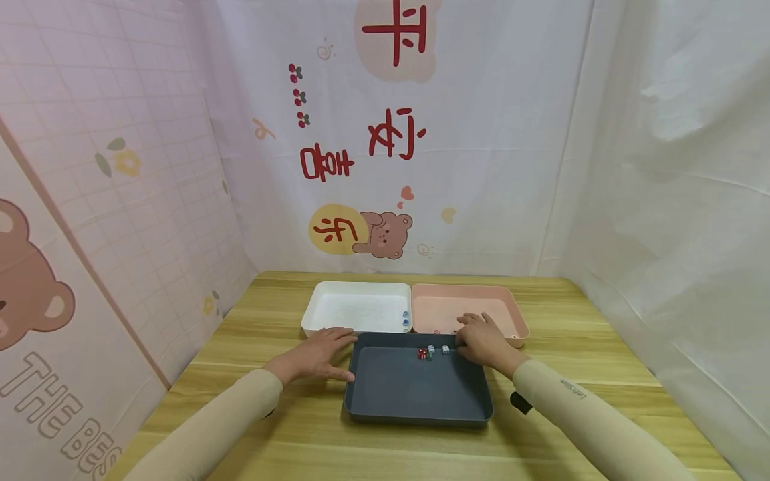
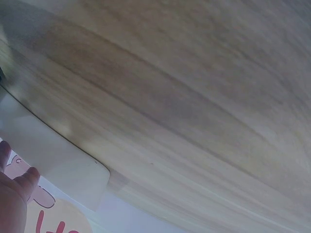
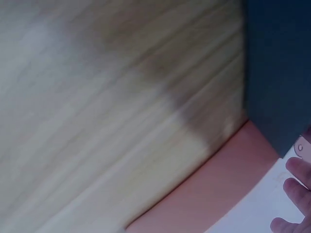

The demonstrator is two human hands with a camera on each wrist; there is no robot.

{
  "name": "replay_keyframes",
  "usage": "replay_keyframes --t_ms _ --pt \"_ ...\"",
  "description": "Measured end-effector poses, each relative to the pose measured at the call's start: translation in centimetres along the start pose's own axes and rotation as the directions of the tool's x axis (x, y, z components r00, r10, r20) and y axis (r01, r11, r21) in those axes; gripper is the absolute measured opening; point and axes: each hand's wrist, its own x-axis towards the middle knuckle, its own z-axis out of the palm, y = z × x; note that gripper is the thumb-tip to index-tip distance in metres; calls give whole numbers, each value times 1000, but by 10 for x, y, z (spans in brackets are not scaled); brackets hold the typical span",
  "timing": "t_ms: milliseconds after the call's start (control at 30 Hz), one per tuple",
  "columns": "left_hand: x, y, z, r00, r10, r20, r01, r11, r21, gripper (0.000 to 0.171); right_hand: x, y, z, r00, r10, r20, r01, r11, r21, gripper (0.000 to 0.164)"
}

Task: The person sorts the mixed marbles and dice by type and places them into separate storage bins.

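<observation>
A dark grey tray (image 1: 415, 384) lies in front of me, with a red die (image 1: 422, 353) and a few whitish dice (image 1: 446, 349) near its far side. My left hand (image 1: 315, 354) is beside that tray's left rim, fingers extended and thumb apart, nothing held. Over the tray's far right corner is my right hand (image 1: 483, 342), its fingers reaching toward the pink tray (image 1: 463, 300). In the right wrist view, the fingertips (image 3: 293, 187) are spread, with no die showing between them. Small red dice (image 1: 437, 332) lie at the pink tray's near side, partly hidden.
A white tray (image 1: 355, 304) stands left of the pink one, rims together, with small blue-marked dice (image 1: 406, 318) at its right side. All three trays sit on a wood-grain table (image 1: 289, 434). Printed cloth (image 1: 481, 167) hangs behind and at both sides.
</observation>
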Motion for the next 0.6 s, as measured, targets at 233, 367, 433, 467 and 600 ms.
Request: replay_keyframes --t_ms 233,367,433,467,600 --pt "1 0 0 1000 18 -9 -18 1000 7 92 8 -6 -9 999 13 -43 -11 999 40 3" --pt "1 0 0 1000 17 -8 -17 1000 11 91 15 -13 -17 998 21 -54 -18 999 43 7" --pt "1 0 -1 1000 16 -7 -16 1000 11 90 20 -18 -20 998 17 -63 -14 998 56 7" --pt "1 0 -1 1000 16 -9 -16 1000 12 90 22 -20 -21 997 13 -70 -9 998 58 7" --pt "1 -1 -1 1000 20 -13 -20 1000 15 90 31 -28 -23 997 16 -76 -9 997 83 8"
